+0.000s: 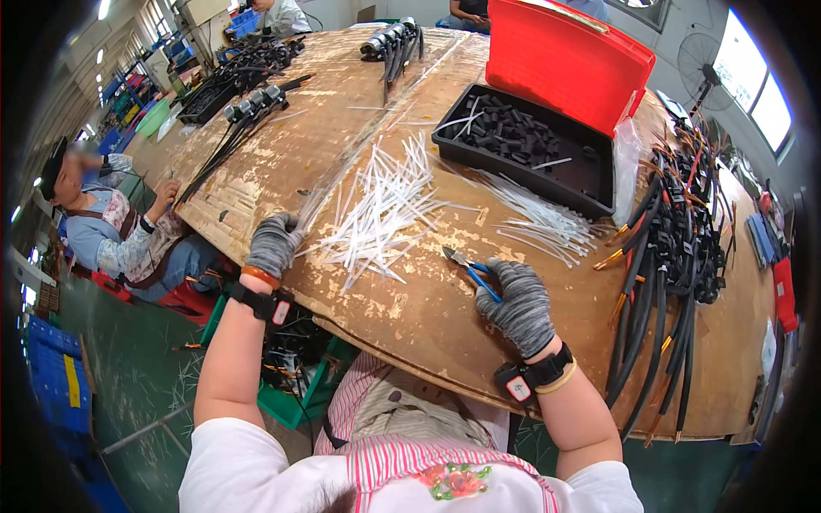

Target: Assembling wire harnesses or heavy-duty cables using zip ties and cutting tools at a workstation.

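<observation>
My right hand [520, 309], in a grey knit glove, is wrapped round a pair of side cutters [470, 268] with blue handles; their jaws point up and left, just above the wooden tabletop. Farther left, my left hand [272, 245] wears a matching glove and rests at the table's near edge with its fingers curled in; whatever they may hold is hidden. Beside it spreads a loose heap of white cable ties [385, 205]. A tidier bunch of white cable ties [543, 218] lies beyond my right hand.
Short black pieces fill a black tray [526, 181] with a red bin [560, 64] behind it. Black cables [671, 248] pile up at right. More cable assemblies [256, 104] lie at far left and back. A co-worker [128, 218] sits left; a green crate [295, 393] stands below the edge.
</observation>
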A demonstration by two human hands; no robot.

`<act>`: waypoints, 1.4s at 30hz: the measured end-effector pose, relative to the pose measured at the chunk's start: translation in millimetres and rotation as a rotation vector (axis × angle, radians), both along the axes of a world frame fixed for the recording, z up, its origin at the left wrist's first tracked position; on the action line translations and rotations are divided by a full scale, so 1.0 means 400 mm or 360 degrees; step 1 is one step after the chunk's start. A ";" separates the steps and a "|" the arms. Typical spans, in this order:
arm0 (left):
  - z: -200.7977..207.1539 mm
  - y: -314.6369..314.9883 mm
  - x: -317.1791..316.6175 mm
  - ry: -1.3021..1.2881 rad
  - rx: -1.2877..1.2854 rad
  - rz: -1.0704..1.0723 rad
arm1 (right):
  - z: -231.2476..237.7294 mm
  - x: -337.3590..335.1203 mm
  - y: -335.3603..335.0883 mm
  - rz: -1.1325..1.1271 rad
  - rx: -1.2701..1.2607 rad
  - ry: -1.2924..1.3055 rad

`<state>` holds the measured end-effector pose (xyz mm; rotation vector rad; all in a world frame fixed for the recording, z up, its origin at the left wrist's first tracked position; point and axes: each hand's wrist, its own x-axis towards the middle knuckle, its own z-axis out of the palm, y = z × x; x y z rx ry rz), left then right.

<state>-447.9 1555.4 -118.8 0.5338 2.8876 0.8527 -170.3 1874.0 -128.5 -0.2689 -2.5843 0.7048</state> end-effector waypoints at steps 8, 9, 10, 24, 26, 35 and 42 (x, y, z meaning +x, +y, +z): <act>-0.072 0.156 0.067 -0.0080 -0.0052 -0.0308 | 0.013 -0.002 -0.006 0.0057 -0.0011 0.0058; -0.074 0.194 0.085 -0.0085 -0.0050 -0.0334 | 0.011 -0.001 0.000 0.0031 -0.0008 0.0052; -0.064 0.227 0.120 -0.0036 -0.0227 -0.0357 | 0.010 0.000 0.001 0.0038 -0.0004 0.0034; 0.002 0.282 0.060 0.0339 -0.0508 -0.0486 | 0.011 0.007 0.002 0.0043 -0.0002 -0.0013; 0.009 0.288 0.046 0.0295 -0.0386 -0.0610 | 0.009 0.007 0.005 0.0061 0.0003 -0.0006; 0.091 0.394 -0.035 0.0659 -0.1237 -0.1079 | 0.016 0.006 0.009 0.0056 0.0004 -0.0082; 0.122 0.556 -0.050 0.0753 -0.1699 -0.1599 | 0.011 0.003 0.008 0.0062 -0.0036 -0.0071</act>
